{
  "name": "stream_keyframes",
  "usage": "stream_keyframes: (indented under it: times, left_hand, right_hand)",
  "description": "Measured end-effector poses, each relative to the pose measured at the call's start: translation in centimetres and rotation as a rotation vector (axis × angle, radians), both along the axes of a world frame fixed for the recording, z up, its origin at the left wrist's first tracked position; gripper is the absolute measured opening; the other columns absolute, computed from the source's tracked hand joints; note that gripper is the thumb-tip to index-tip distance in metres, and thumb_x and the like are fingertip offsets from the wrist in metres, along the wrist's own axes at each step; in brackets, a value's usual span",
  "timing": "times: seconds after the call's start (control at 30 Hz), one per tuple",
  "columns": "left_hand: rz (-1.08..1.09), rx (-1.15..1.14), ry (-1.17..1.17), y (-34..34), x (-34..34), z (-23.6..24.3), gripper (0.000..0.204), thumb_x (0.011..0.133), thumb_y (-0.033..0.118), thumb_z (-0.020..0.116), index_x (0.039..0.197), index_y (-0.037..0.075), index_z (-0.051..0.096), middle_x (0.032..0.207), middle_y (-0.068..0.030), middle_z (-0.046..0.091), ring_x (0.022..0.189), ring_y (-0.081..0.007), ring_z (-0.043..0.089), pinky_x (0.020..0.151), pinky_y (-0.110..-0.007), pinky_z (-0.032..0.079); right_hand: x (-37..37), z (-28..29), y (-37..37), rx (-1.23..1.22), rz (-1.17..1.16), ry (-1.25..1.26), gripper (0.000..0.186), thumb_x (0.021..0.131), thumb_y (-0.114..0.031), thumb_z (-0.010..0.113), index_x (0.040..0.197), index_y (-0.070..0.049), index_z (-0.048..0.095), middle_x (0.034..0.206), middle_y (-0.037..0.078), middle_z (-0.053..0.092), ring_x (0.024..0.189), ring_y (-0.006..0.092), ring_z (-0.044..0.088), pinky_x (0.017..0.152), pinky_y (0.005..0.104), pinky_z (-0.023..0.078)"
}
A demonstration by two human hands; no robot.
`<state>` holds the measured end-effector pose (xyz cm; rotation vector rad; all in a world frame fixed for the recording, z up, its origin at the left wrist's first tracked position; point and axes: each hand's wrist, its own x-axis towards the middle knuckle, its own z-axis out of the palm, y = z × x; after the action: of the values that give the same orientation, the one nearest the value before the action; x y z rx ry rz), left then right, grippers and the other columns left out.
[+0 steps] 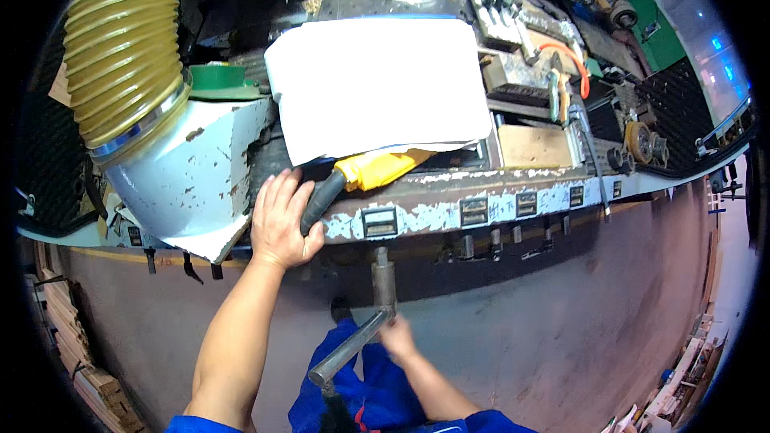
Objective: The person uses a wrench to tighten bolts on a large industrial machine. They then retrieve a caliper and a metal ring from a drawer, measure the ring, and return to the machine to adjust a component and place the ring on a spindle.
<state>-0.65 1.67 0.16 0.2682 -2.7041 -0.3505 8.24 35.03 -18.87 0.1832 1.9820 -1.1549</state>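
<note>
My left hand [285, 220] rests on the machine's worn front edge [433, 206], fingers extended, its thumb beside the black handle [321, 200] of a yellow object [381, 168]. That object lies partly under a large white sheet [377, 84]. Below the edge, a metal socket wrench [383, 281] with a long bar handle [349, 345] points toward the machine front. My right hand [395, 337] is at the joint of the socket and bar, blurred and partly behind the metal, so its grip is unclear.
A ridged yellow hose [120, 56] joins a chipped white metal hood [184, 176] at left. Tools, pliers [559, 96], a wooden block [529, 144] and an orange curved item [577, 64] lie at right. Stacked timber [80, 337] stands on the floor at lower left.
</note>
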Motion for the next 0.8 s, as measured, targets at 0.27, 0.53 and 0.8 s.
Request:
stream_keyframes:
  times: [0.27,0.53,0.8]
  left_hand:
    - [0.019,-0.033,-0.008,-1.2,0.4,1.3,0.068,0.067,0.031,0.074,0.129,0.006,0.063,0.140,-0.0222,0.056,0.136,-0.0403,0.049,0.120,-0.054,0.034]
    - [0.013,-0.015,0.020,-0.9,0.3,1.1,0.068,0.067,0.031,0.074,0.129,0.005,0.063,0.140,-0.0223,0.057,0.136,-0.0407,0.050,0.120,-0.055,0.035]
    - [-0.005,-0.006,0.020,-0.9,0.3,1.0,0.064,0.076,0.036,0.065,0.132,0.004,0.060,0.139,-0.0252,0.056,0.135,-0.0453,0.049,0.119,-0.058,0.034]
  right_hand:
    - [4.2,9.7,-3.4,-0.397,0.259,-0.383,0.022,0.098,-0.015,0.073,0.114,-0.001,0.067,0.097,0.003,0.071,0.089,0.0085,0.065,0.080,0.0269,0.054]
    - [-1.2,17.5,-4.2,-0.695,0.538,-0.418,0.033,0.104,-0.019,0.064,0.129,0.001,0.065,0.115,0.008,0.071,0.105,0.0147,0.064,0.095,0.0314,0.050]
    - [-2.6,21.6,-3.8,-1.031,0.588,-0.730,0.045,0.110,-0.030,0.048,0.136,0.005,0.059,0.129,0.011,0.065,0.123,0.0217,0.058,0.111,0.0361,0.040]
